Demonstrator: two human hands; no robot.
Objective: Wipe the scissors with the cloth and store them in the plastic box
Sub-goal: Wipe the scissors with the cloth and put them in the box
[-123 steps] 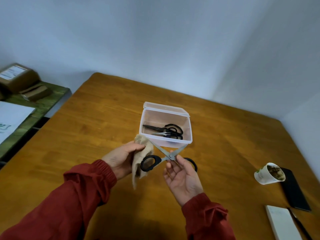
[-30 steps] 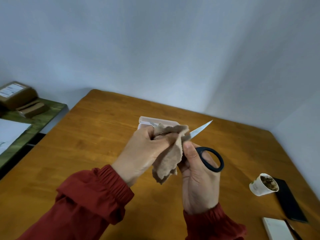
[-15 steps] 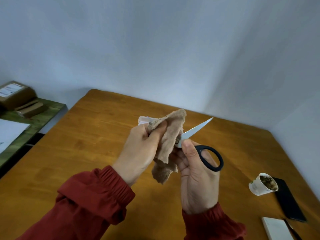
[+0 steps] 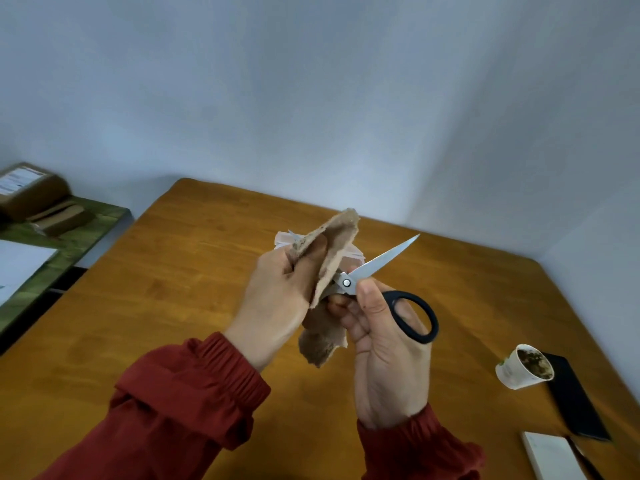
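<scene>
Above the table, right hand (image 4: 384, 344) grips scissors (image 4: 377, 271); left hand (image 4: 277, 299) pinches cloth (image 4: 337, 244).

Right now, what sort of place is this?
Probably a home or small office room: a wooden table in a bare-walled corner, a used paper cup near a notepad, and brown parcels on a side shelf.

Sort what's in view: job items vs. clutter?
Job: scissors in right hand; cloth in left hand; plastic box, mostly hidden behind them.
Lying about: paper cup, black flat device, white notepad, cardboard parcels.
</scene>
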